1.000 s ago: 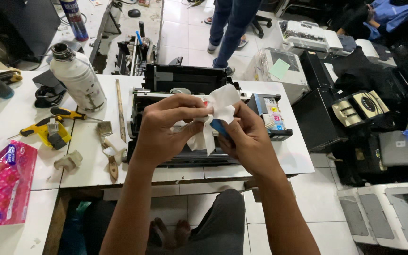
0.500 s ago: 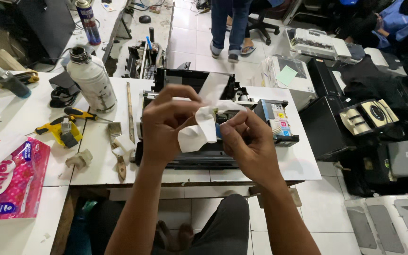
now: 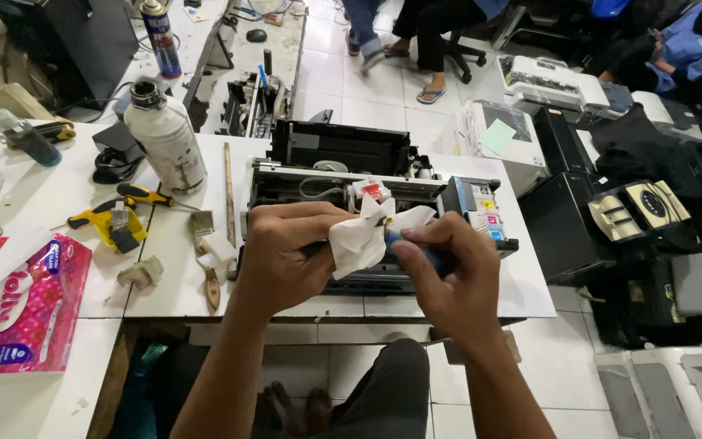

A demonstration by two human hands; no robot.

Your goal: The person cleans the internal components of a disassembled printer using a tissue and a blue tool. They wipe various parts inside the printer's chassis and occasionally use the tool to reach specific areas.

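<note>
Both hands sit lower and closer together than a second ago, and the tissue that stood up in a loose peak is now bunched tight between them. Left hand (image 3: 286, 264) is curled nearly closed, knuckles up, gripping the crumpled white tissue (image 3: 357, 240) and, it seems, a thin dark part that pokes out from under the palm. Right hand (image 3: 447, 272) is also closed down, fingers pinching a small blue piece (image 3: 412, 248) whose tip disappears into the paper; its full shape is hidden. All of this hovers just above the open printer (image 3: 327, 175), a black plastic shell with its cover off, white frame rail, looped cables and a red-topped carriage showing inside. That's where the risk lies, I'd judge: soft, thin tissue tears easily, and a shred or the small piece itself could drop straight into the mechanism below if the pinch slips. Wet ink could also soak through onto the fingers. Beside the printer's right edge sits an ink tank block (image 3: 481, 213) with coloured labels. Off to the left on the white tabletop (image 3: 164, 284): a tall dull metal bottle (image 3: 166, 138), a yellow-handled screwdriver (image 3: 144, 195), a worn brush (image 3: 205, 260) and a glossy pink tissue pack (image 3: 18, 313).
</note>
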